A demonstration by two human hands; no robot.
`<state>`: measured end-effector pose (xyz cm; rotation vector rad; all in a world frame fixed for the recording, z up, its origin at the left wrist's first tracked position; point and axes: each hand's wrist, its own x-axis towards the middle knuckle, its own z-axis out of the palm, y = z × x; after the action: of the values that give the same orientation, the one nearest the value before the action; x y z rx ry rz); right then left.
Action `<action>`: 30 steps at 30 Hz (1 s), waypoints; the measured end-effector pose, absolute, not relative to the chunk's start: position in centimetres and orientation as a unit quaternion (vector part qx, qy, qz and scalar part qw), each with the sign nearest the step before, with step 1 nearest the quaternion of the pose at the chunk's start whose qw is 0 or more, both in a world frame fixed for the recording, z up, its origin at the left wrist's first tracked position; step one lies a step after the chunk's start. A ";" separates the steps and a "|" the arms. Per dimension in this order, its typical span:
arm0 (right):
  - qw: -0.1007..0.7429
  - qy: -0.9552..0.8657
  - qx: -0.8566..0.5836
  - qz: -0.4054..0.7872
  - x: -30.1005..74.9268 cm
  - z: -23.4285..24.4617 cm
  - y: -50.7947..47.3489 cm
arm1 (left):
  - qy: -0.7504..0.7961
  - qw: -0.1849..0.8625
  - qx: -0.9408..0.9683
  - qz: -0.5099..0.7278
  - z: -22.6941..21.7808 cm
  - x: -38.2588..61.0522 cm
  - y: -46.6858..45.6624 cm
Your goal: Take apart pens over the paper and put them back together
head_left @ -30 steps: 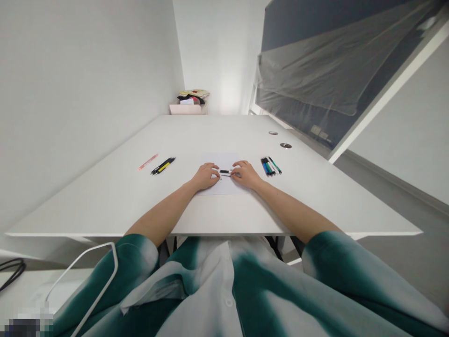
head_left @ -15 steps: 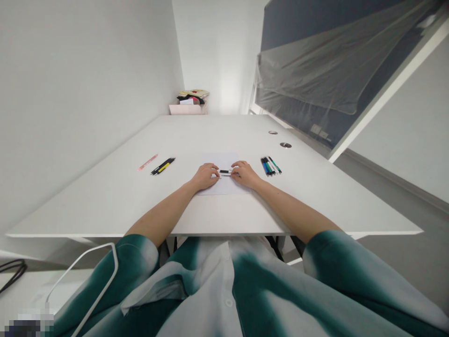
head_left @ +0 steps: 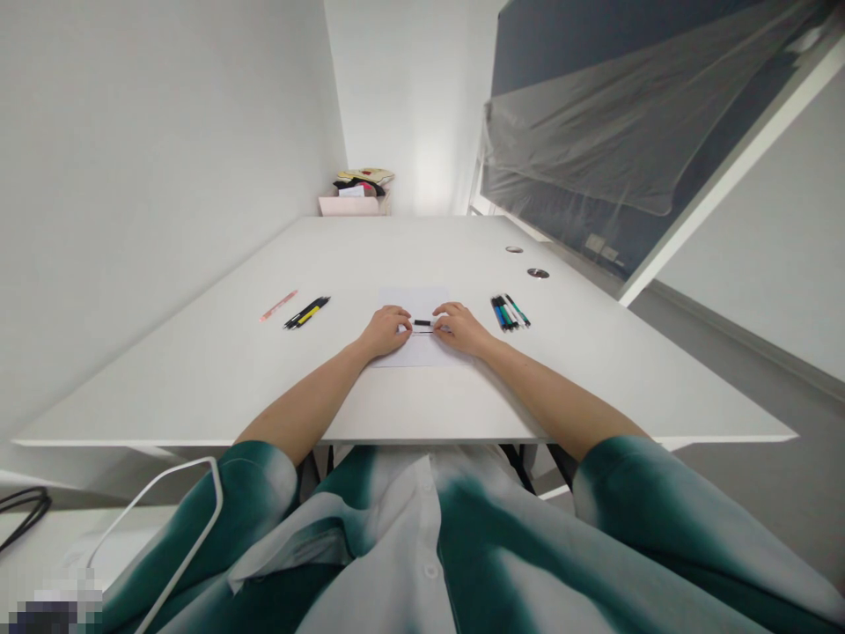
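Note:
My left hand (head_left: 387, 331) and my right hand (head_left: 460, 328) face each other over a sheet of white paper (head_left: 422, 355). Fingers and thumb are pinched together on both. Between the fingertips runs a thin dark rod, seemingly a pen refill (head_left: 422, 332), one end at each hand; my fingers hide its tips. Just beyond it is a short pen barrel (head_left: 422, 322), white with a black middle, lying across the paper close to the fingertips. Its ends are partly covered, so whether my fingers touch it is unclear.
Left on the white table (head_left: 422, 405) lie a pink pen (head_left: 278, 305) and a group of black and yellow pens (head_left: 307, 313). Several blue, green and white pens (head_left: 510, 313) lie right. Two round metal grommets (head_left: 538, 273) sit farther back. A box of things (head_left: 349, 205) stands at the far end.
The fingertips have shifted slightly. The thin refill, with a gap near my left fingers earlier, now spans between both hands. The pen groups have not moved.

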<state>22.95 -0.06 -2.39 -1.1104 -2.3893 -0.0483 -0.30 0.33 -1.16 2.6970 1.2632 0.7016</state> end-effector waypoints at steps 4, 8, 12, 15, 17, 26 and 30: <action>0.245 -0.880 -0.405 -0.022 22.7 -2.3 -0.2 | 0.408 0.040 0.882 0.233 -1.1 -0.1 0.2; 0.244 -0.881 -0.404 -0.020 22.6 -2.1 -0.3 | 0.407 0.033 0.883 0.231 -1.1 -0.1 0.1; 0.245 -0.880 -0.406 -0.018 22.8 -1.9 -0.3 | 0.422 0.026 0.877 0.227 -1.0 -0.3 0.3; 0.242 -0.879 -0.411 -0.017 22.8 -1.9 -0.3 | 0.425 0.023 0.877 0.225 -1.1 -0.4 0.4; 0.244 -0.878 -0.412 -0.019 22.8 -1.9 -0.2 | 0.421 0.022 0.878 0.226 -1.1 -0.4 0.5; 0.253 -0.884 -0.391 -0.032 22.5 -2.0 -0.3 | 0.393 0.027 0.886 0.244 -1.1 0.0 0.0; 0.227 -0.889 -0.398 -0.026 22.0 -1.5 -0.8 | 0.387 0.033 0.886 0.252 -1.0 0.2 -0.1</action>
<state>22.02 -0.76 -1.52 -1.0960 -2.4493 -0.0722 0.22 -0.11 -0.99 2.7273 1.1912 0.7766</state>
